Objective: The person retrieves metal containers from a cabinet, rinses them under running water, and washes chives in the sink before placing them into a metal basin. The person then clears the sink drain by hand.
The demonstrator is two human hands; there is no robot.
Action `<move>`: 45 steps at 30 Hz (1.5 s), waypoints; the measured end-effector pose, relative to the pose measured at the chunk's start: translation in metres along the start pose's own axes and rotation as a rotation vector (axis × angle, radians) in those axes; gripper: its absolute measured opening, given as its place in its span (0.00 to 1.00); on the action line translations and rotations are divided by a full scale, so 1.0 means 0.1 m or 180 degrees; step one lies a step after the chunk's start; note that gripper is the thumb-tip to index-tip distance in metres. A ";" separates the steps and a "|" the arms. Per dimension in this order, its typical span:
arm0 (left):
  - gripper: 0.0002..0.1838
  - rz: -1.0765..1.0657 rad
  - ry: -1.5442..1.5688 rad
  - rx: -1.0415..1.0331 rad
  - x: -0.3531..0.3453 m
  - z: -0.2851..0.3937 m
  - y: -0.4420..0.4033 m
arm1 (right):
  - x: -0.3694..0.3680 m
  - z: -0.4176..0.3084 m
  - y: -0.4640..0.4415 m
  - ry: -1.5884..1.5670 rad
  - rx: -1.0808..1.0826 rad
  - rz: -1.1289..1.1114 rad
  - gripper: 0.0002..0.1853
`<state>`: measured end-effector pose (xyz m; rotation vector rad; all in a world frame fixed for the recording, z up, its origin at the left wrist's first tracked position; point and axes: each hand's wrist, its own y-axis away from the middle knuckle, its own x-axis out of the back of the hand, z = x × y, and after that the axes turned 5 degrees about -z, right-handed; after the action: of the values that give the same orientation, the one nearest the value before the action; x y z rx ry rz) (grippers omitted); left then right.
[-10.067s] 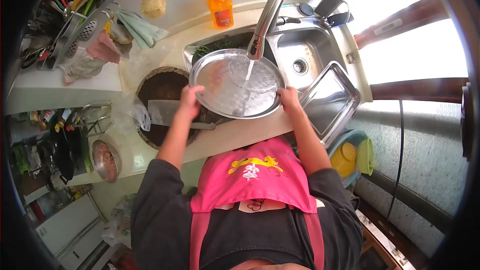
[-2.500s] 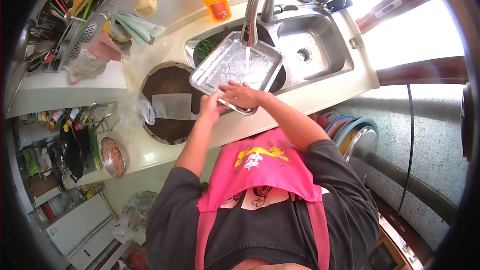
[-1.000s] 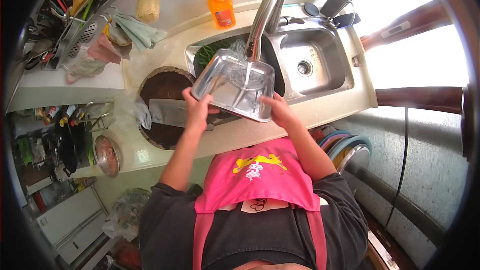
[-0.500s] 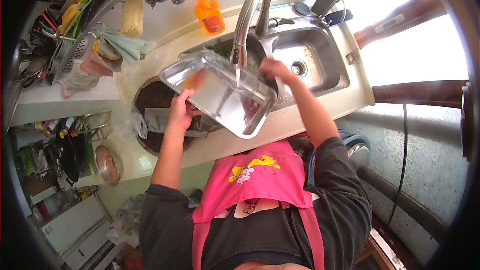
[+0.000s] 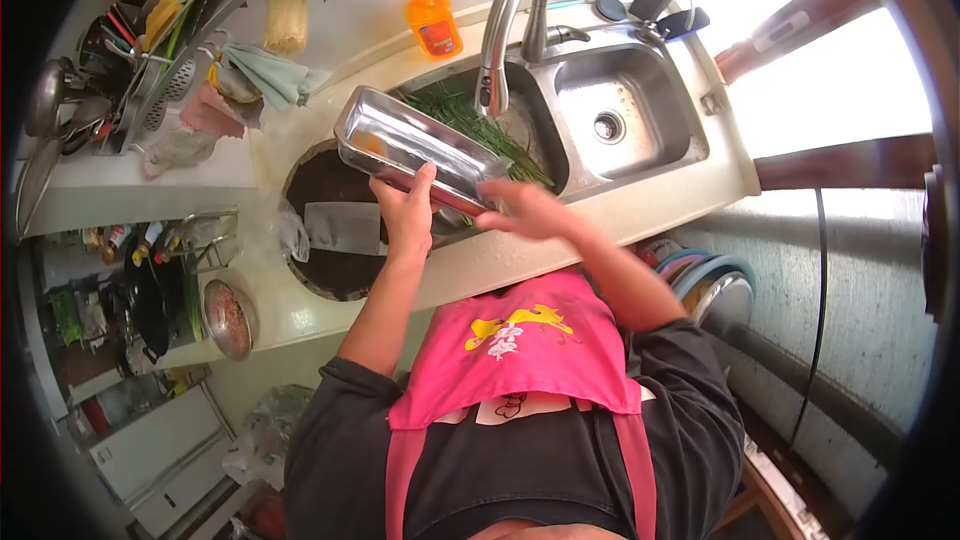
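My left hand [image 5: 408,215] grips the near long side of a shiny rectangular metal tray [image 5: 400,130], thumb against its wall. Tipped on its side, the tray hangs over the front of the left sink basin. At its right end is my right hand [image 5: 530,210], slightly blurred, with fingers stretched out and apart against or just beside the corner. Long green stalks [image 5: 455,110] lie in the left basin, partly hidden behind the tray. Above them stands the curved faucet [image 5: 493,90], and no stream shows under its spout.
The right sink basin [image 5: 640,90] has a drain strainer. Left of the sink, a cleaver [image 5: 343,227] rests on a round dark chopping board [image 5: 325,180]. An orange bottle [image 5: 433,25] stands behind the sink. A bowl of minced-looking food [image 5: 229,318] sits at the counter's left.
The tray has tilted from nearly level onto its side, uncovering the green stalks. My right hand has come from the faucet area to the tray's right end. Water no longer runs.
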<state>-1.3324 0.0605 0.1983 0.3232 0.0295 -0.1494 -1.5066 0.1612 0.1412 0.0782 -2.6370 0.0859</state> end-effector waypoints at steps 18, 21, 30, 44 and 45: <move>0.44 -0.1752 0.0035 -0.0095 0.80 -0.57 -0.40 | -0.37 -0.40 0.15 0.0625 -0.0441 0.3075 0.27; 0.43 -0.2093 0.0208 -0.0640 0.76 -0.45 -0.24 | -0.24 -0.38 0.36 0.0175 -0.0058 0.3235 0.25; 0.37 -0.3577 -0.0188 -0.0986 -1.10 -0.20 1.55 | 0.26 -0.29 2.95 -0.1641 0.0926 0.4950 0.22; 0.43 -0.5331 -0.1954 -0.0830 -3.84 -2.14 2.94 | 0.00 0.27 4.86 -0.2084 -0.1426 0.7344 0.34; 0.41 -0.5293 -0.2161 -0.0670 -3.86 -2.17 2.98 | -0.03 0.29 4.90 -0.2101 -0.1544 0.7270 0.33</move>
<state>-1.6696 0.4638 0.1066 -0.0544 -0.3712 -1.8824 -1.5524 0.6470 0.0911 -3.1453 -1.5458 0.1481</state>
